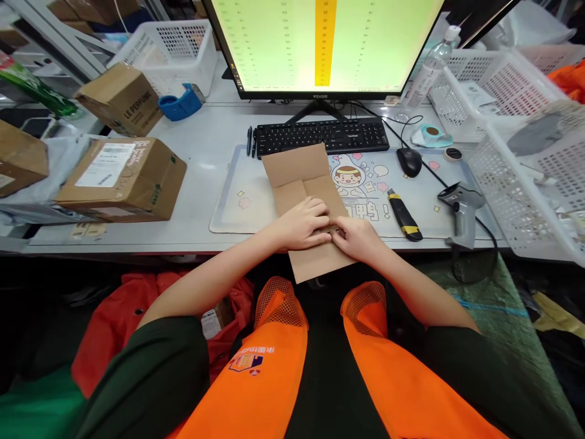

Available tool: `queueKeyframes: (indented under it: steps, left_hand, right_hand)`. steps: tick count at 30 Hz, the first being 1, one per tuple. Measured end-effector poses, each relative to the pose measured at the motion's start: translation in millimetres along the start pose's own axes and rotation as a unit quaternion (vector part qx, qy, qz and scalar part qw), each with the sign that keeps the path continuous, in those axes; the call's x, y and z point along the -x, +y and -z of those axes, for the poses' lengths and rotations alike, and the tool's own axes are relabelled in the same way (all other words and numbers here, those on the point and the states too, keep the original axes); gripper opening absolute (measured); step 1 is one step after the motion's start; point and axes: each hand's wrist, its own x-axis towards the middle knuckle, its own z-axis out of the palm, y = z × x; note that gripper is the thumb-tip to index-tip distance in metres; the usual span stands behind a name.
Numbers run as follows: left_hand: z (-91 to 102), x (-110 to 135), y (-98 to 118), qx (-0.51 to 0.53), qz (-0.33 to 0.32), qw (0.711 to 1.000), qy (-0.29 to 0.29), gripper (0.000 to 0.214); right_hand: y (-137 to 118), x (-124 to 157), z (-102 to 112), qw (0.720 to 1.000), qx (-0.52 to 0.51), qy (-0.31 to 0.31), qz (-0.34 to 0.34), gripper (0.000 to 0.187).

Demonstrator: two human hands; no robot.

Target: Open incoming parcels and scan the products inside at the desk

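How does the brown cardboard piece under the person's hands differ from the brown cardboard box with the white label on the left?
The cardboard piece has its flaps spread out, while the labelled box looks closed and boxy. The cardboard piece shows no label; the labelled box bears a white label. Both hands touch the cardboard piece; neither touches the labelled box. Both are brown cardboard.

Head view — forward; downward; near
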Motion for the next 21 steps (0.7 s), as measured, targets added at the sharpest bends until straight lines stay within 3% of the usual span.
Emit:
queueKeyframes:
  steps: [3,6,9,13,16,19,21]
  left_hand:
    - [5.1,19,-9,0.013,0.049,0.996,0.076,0.052]
    - [6.4,65,-14,0.009,0.154,0.967,0.202,0.058]
    - [1.7,111,-9,0.019,0.225,0.93,0.289,0.045]
    - [-11.5,142,3,0.044,0.241,0.931,0.271,0.021]
    - [-30.4,149,7,0.066,0.276,0.921,0.268,0.027]
    - [-51.4,152,6,0.088,0.383,0.85,0.35,0.061]
    - [-60.4,152,5,0.113,0.449,0.796,0.391,0.082]
  right_hand:
    - [0,0,3,1.0,-0.003,-0.004,0.02,0.037]
    - [-5,-4,13,0.997,0.028,-0.05,0.045,0.044]
    - [-13,-19,24,0.988,0.082,-0.103,0.086,0.038]
    - [-17,-45,23,0.969,0.063,-0.091,0.22,0.027]
    - [-11,-58,16,0.961,0.017,-0.089,0.262,0.015]
    - [6,-56,22,0.964,-0.046,-0.023,0.262,0.013]
    - [23,-46,32,0.968,-0.098,0.066,0.221,0.01]
